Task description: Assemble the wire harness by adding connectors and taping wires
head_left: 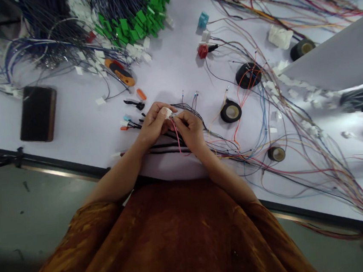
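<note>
My left hand (153, 125) pinches a small white connector (167, 111) just above the near edge of the white table (175, 68). Close beside it, my right hand (191, 128) is closed on a thin red wire (177, 138) whose end meets the connector. That wire loops down between both hands. A bundle of black wires (166, 148) lies under my wrists and runs off to the right.
Black tape rolls (231, 111) lie right of my hands among loose coloured wires (297, 142). Green connectors (138, 20) and blue wire bundles are heaped at the far left. A dark phone (38, 113) lies left; an orange-handled tool (120, 71) lies further back.
</note>
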{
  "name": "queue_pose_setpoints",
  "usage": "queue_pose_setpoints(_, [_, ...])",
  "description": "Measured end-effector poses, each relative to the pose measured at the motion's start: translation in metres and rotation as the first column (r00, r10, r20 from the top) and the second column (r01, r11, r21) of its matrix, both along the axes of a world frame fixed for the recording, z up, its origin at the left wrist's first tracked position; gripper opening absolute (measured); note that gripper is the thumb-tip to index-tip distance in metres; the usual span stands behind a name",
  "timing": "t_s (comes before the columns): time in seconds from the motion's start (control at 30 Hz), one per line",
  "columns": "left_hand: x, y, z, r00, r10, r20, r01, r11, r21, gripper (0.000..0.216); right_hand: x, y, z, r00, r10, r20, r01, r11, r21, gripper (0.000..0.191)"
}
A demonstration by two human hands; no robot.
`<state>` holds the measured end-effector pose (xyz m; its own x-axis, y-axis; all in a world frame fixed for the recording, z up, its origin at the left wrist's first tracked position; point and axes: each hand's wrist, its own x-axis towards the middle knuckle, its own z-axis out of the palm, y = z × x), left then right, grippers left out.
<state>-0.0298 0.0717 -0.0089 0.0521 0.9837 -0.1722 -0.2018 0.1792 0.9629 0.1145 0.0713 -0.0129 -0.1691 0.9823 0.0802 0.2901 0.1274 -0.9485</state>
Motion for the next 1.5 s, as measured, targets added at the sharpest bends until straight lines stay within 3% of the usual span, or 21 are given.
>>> queue_pose_setpoints(0.2, [0.000, -0.002, -0.003, 0.998, 0.058, 0.006, -0.057, 0.996, -0.064, 0.024, -0.004, -0.001, -0.005, 0.999, -0.025, -0.024, 0.024, 0.999, -0.048, 0.030])
queue_pose_setpoints(0.4, [0.004, -0.005, -0.003, 0.999, 0.054, 0.001, -0.054, 0.998, -0.033, 0.033, -0.004, 0.000, -0.010, 0.986, -0.012, -0.165, -0.011, 0.990, -0.142, 0.033])
queue_pose_setpoints(0.8, [0.008, -0.004, -0.002, 0.999, 0.035, 0.015, -0.034, 0.998, -0.050, 0.033, 0.004, -0.003, -0.010, 0.992, 0.027, -0.127, -0.031, 0.999, -0.031, 0.032])
queue_pose_setpoints(1.07, [0.008, -0.003, -0.002, 0.996, 0.081, -0.029, -0.084, 0.991, -0.108, 0.041, 0.013, 0.005, 0.009, 0.964, 0.014, -0.267, -0.098, 0.947, -0.307, 0.037])
queue_pose_setpoints(1.17, [0.008, -0.002, 0.001, 0.998, 0.069, 0.001, -0.068, 0.990, -0.122, 0.043, 0.020, 0.009, 0.019, 0.955, 0.050, -0.292, -0.150, 0.931, -0.334, 0.033])
queue_pose_setpoints(1.3, [0.009, 0.000, 0.008, 0.991, 0.003, 0.130, 0.025, 0.977, -0.211, 0.045, 0.021, 0.011, 0.022, 0.957, 0.039, -0.287, -0.125, 0.950, -0.287, 0.023])
queue_pose_setpoints(1.43, [0.005, 0.005, 0.011, 0.982, 0.015, 0.191, 0.036, 0.965, -0.260, 0.039, 0.024, 0.006, 0.023, 0.982, -0.130, -0.134, 0.123, 0.991, -0.059, 0.014])
queue_pose_setpoints(1.5, [0.001, 0.007, 0.011, 0.984, 0.031, 0.173, 0.017, 0.962, -0.271, 0.037, 0.027, 0.000, 0.025, 0.997, -0.077, -0.017, 0.077, 0.997, -0.005, 0.023])
